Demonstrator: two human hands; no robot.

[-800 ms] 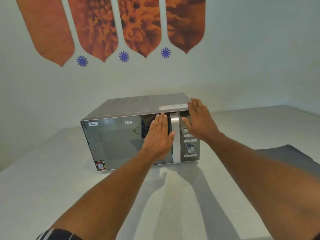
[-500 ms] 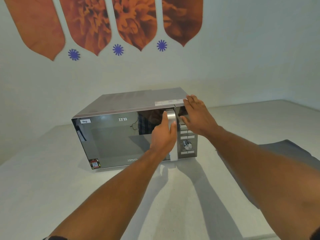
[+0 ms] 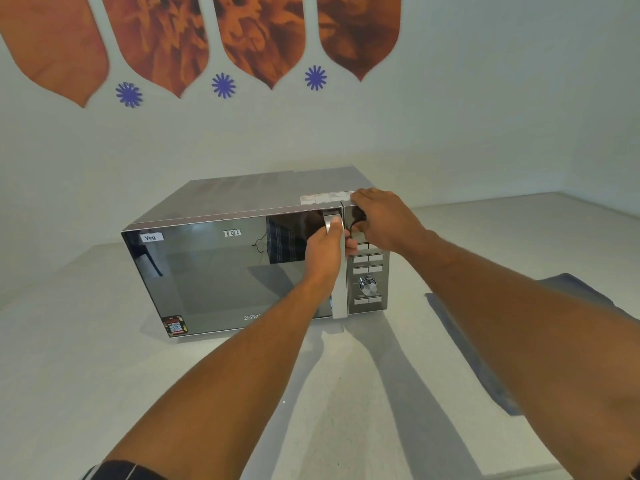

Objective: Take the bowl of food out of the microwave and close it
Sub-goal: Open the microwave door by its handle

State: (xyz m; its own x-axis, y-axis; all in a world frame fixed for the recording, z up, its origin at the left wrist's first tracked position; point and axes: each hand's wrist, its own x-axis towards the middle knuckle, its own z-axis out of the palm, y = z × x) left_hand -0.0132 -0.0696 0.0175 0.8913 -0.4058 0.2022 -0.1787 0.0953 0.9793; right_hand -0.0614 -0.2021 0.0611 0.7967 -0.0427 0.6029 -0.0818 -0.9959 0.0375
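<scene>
A silver microwave (image 3: 249, 195) with a mirrored door (image 3: 207, 271) stands on the white counter, its door shut. My left hand (image 3: 325, 251) is wrapped around the vertical silver door handle (image 3: 341, 299) near its top. My right hand (image 3: 384, 220) rests on the microwave's top right front corner, above the control panel (image 3: 369, 285), fingers bent over the edge. The bowl of food is hidden behind the mirrored door.
The white counter (image 3: 104, 375) runs wide in front and to the left of the microwave. A grey-blue cloth (image 3: 485, 358) lies on the counter to the right, under my right forearm. A wall with orange petal shapes stands behind.
My left hand went from lying flat on the door to curling around the handle. My right hand slid up onto the top right corner. The door stays shut.
</scene>
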